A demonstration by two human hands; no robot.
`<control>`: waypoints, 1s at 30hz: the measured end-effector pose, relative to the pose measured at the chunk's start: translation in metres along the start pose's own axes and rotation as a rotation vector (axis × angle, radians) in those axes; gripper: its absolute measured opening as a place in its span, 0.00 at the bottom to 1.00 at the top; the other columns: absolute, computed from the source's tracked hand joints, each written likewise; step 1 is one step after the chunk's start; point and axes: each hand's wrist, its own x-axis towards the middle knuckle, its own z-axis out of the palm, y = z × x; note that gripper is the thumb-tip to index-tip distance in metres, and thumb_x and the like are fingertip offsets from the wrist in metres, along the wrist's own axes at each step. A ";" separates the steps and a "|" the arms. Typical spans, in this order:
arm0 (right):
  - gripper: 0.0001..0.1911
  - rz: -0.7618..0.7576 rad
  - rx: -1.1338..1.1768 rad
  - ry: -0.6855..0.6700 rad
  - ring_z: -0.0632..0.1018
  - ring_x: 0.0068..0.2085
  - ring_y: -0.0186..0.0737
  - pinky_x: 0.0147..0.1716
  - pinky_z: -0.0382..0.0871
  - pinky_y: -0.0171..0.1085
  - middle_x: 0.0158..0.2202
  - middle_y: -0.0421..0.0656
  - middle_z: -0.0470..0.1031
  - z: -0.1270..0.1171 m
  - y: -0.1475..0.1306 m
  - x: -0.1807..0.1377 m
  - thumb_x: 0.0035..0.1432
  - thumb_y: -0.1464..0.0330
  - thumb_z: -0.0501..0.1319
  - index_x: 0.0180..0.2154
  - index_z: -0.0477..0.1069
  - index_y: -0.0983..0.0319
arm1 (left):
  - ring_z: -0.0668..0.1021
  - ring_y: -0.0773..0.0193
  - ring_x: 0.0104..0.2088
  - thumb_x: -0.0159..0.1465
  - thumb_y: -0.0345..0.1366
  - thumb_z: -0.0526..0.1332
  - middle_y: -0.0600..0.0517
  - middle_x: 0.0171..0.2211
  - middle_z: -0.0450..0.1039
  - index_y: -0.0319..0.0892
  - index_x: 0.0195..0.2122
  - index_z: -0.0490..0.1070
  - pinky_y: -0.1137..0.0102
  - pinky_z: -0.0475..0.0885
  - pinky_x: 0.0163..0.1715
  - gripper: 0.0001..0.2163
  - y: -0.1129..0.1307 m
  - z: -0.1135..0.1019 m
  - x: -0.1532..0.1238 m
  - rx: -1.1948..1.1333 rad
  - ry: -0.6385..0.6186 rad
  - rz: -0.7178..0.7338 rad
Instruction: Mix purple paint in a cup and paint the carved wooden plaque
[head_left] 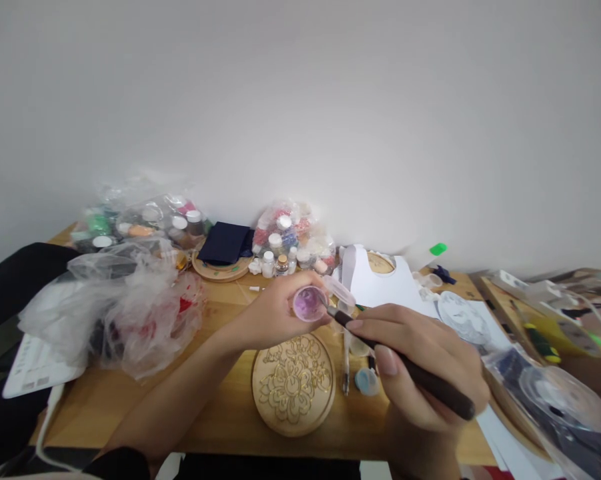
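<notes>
My left hand (293, 293) is wrapped round a small clear cup (307, 304) of purple stuff, tilted toward me, its flip lid (339, 290) hanging open on the right. Between the fingers of my right hand (415, 360) is a dark-handled tool (420, 380); its thin metal tip reaches into the cup's mouth, and the end inside is hard to make out. Below both hands a round wooden board (294, 393) lies on the table, with a flower pattern outlined in gold wire. Its top edge is partly hidden by my left hand.
A small cup of blue stuff (367, 381) and a pen (346, 367) lie right of the board. Crumpled plastic bags (125, 300) cover the left side. Bagged jars (290, 233) and white paper (380, 283) line the back. A bagged spool (555, 400) lies at right.
</notes>
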 end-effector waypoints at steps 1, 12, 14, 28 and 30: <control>0.11 -0.001 0.001 -0.005 0.81 0.28 0.39 0.24 0.76 0.37 0.30 0.42 0.80 0.000 0.000 0.000 0.59 0.74 0.58 0.41 0.77 0.59 | 0.74 0.66 0.32 0.59 0.38 0.66 0.54 0.32 0.72 0.42 0.33 0.69 0.71 0.68 0.33 0.08 0.000 0.000 0.000 -0.001 0.003 -0.005; 0.11 -0.006 0.011 0.001 0.80 0.29 0.38 0.24 0.75 0.36 0.30 0.41 0.80 -0.002 -0.001 0.000 0.59 0.75 0.58 0.40 0.76 0.60 | 0.74 0.64 0.32 0.59 0.37 0.65 0.53 0.31 0.72 0.42 0.33 0.69 0.69 0.67 0.32 0.07 -0.001 0.002 -0.001 0.016 0.017 -0.040; 0.11 -0.003 0.000 0.000 0.80 0.29 0.38 0.24 0.75 0.36 0.30 0.42 0.80 -0.002 0.000 0.001 0.59 0.76 0.58 0.40 0.76 0.60 | 0.74 0.63 0.32 0.59 0.37 0.64 0.53 0.31 0.73 0.42 0.32 0.68 0.69 0.67 0.32 0.06 -0.001 0.002 -0.001 0.031 0.030 -0.042; 0.11 0.018 -0.005 0.014 0.81 0.30 0.39 0.26 0.76 0.37 0.30 0.41 0.80 -0.001 -0.001 -0.003 0.59 0.75 0.58 0.39 0.77 0.60 | 0.69 0.70 0.26 0.55 0.28 0.61 0.58 0.25 0.67 0.42 0.29 0.67 0.74 0.63 0.26 0.03 0.001 0.003 -0.002 0.057 0.030 -0.023; 0.11 0.023 -0.013 0.006 0.81 0.29 0.39 0.26 0.76 0.37 0.30 0.41 0.80 -0.002 -0.001 -0.002 0.59 0.75 0.58 0.40 0.77 0.59 | 0.69 0.69 0.26 0.56 0.29 0.61 0.58 0.25 0.67 0.41 0.29 0.67 0.74 0.63 0.26 0.03 0.001 0.003 -0.002 0.056 0.030 -0.018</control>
